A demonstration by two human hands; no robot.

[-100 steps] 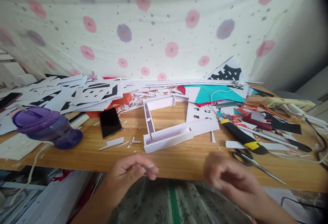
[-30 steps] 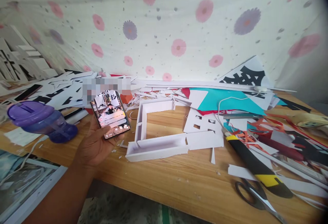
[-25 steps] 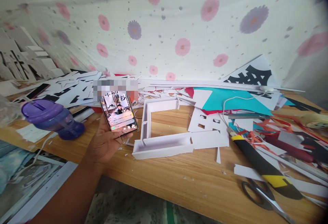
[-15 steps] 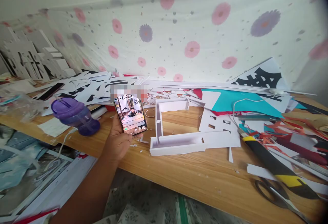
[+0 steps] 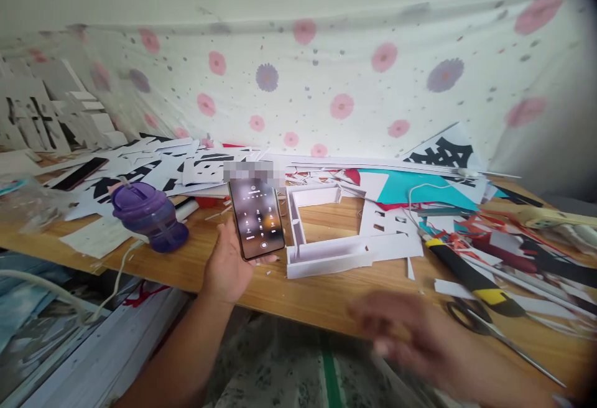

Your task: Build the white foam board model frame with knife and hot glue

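Note:
My left hand [image 5: 229, 265] holds a smartphone [image 5: 259, 224] upright above the front of the wooden table, its screen lit with a number keypad. My right hand [image 5: 396, 324] is blurred by motion over the table's front edge, and its fingers are too smeared to read. Just right of the phone lies a white open-sided frame [image 5: 326, 260] made of narrow strips. A purple bottle [image 5: 152, 215] stands to the left of my left hand.
White and black cut sheets [image 5: 163, 165] cover the back left. Scissors [image 5: 494, 333], a black and yellow tool [image 5: 466, 271], a teal sheet [image 5: 420, 184] and colored scraps are at the right. A second phone [image 5: 80, 173] lies at the far left.
The phone's screen has switched from a picture with notifications to a keypad. My left hand and the phone sit slightly farther right. My right hand has come into view.

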